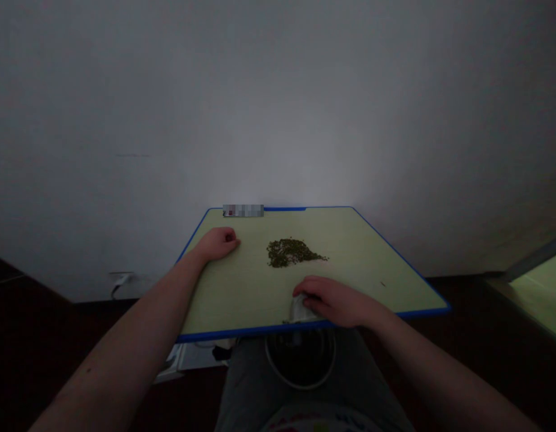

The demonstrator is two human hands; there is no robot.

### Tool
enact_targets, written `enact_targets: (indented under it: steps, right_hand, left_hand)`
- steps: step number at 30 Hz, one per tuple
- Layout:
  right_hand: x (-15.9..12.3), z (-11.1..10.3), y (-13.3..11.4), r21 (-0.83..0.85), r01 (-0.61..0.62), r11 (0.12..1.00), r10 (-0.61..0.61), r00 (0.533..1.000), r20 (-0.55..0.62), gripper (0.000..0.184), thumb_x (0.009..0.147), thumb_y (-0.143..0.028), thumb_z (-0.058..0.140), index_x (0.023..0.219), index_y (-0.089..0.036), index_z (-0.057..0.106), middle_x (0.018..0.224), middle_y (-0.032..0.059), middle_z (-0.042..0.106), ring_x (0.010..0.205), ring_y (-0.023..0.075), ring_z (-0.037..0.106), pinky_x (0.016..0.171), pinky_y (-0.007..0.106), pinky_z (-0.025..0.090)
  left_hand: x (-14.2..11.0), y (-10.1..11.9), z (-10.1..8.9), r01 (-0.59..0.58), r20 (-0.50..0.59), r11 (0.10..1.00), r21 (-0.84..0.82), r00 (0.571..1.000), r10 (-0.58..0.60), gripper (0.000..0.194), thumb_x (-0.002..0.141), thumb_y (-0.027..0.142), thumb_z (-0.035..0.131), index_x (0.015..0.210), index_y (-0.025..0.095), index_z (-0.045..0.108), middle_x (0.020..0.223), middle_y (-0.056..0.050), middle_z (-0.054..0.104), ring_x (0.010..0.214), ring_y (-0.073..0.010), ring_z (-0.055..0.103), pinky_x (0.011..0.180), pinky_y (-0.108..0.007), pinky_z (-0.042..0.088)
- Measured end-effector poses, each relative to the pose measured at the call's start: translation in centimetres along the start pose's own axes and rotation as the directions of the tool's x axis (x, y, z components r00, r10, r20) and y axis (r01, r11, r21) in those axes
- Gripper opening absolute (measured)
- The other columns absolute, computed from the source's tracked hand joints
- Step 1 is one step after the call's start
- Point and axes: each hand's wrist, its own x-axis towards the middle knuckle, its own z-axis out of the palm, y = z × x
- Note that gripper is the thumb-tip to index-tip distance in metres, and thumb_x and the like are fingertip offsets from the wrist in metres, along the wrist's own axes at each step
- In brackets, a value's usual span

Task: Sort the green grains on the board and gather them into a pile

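Note:
A loose pile of small green beans or seeds (pixel 287 252) lies on the pale tabletop (pixel 349 240), with a thin tail trailing to the right. My right hand (pixel 327 297) is closed on a pale, slightly see-through piece (pixel 301 311) at the table's near edge; its exact kind is unclear. A few dark bits sit beside this piece. Left of the pile, my left hand (pixel 220 243) rests on the table with its fingers curled; whatever may be inside them is hidden. Below the near edge, a round bowl (pixel 301 384) with a light rim sits between my legs, its inside dark.
A blue edging (pixel 242 334) runs around the table, which stands against a plain wall (pixel 278 108). A blurred-out strip (pixel 243 210) lies at the far left edge. A plug with a cord (pixel 121 280) is low on the wall, and another pale surface (pixel 545 288) stands at right.

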Motion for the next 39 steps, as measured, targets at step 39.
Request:
enact_targets:
  steps: [39]
  right_hand:
    - [3.8, 0.3, -0.5, 0.046, 0.063, 0.997, -0.066, 0.995, 0.075, 0.026, 0.073, -0.009, 0.049, 0.093, -0.017, 0.063, 0.085, 0.0021, 0.065, 0.075, 0.0127, 0.055, 0.067, 0.022, 0.040]
  left_hand:
    - [0.1, 0.0, 0.1, -0.001, -0.017, 1.000, 0.002, 1.000, 0.001, 0.027, 0.070, 0.042, 0.048, 0.064, 0.017, 0.054, 0.058, 0.000, 0.053, 0.055, -0.0114, 0.045, 0.052, -0.024, 0.030]
